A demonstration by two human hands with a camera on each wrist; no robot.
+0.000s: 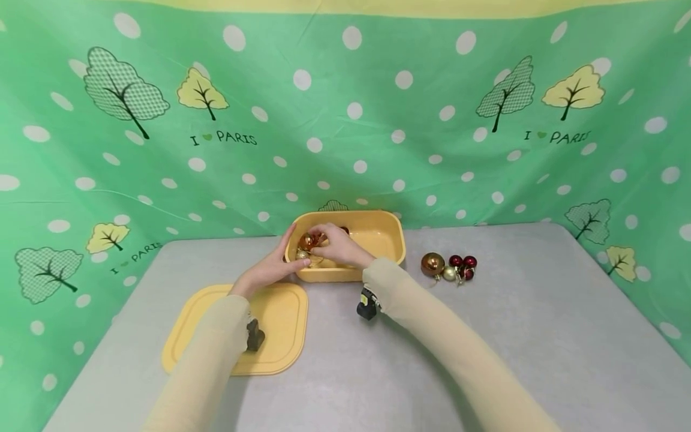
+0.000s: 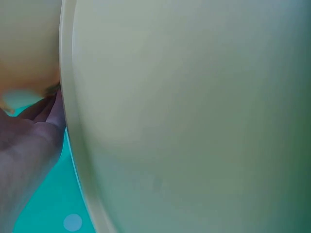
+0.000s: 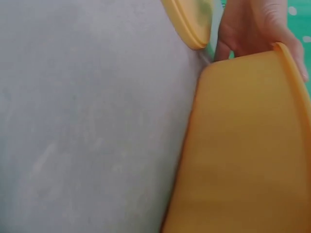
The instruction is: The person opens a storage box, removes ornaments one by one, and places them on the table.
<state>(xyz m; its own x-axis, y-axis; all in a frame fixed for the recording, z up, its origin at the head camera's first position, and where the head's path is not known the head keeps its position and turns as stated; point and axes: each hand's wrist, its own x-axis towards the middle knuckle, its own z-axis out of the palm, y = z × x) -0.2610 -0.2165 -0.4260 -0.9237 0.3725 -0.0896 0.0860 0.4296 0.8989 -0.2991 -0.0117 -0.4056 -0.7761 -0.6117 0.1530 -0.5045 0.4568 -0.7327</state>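
- Flat yellow plastic lid (image 1: 278, 327) lies beneath the cream left sleeve (image 1: 213, 354).
- Left hand (image 1: 274, 265) grips the yellow rectangular plastic box (image 1: 335, 275), fingers outside its left end; green dotted cloth (image 1: 345, 180) rises behind.
- Right hand (image 1: 339, 245) pinches a shiny copper-coloured bauble (image 1: 307, 241) inside.
- Grey table (image 1: 335, 360) separates box from round red-and-gold baubles (image 1: 433, 264).

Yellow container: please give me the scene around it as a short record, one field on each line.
yellow container: uncovered, on the grey table
lid: yellow, on the table, in front and to the left
left grip: holds the container's left end, thumb at the rim
right grip: inside the container, fingers at a copper ball; pinch not clear
other contents: pale ball; rest partly hidden
right of container: large gold ball, small light-gold ball, dark red balls
backdrop: green, white-dotted, with printed trees
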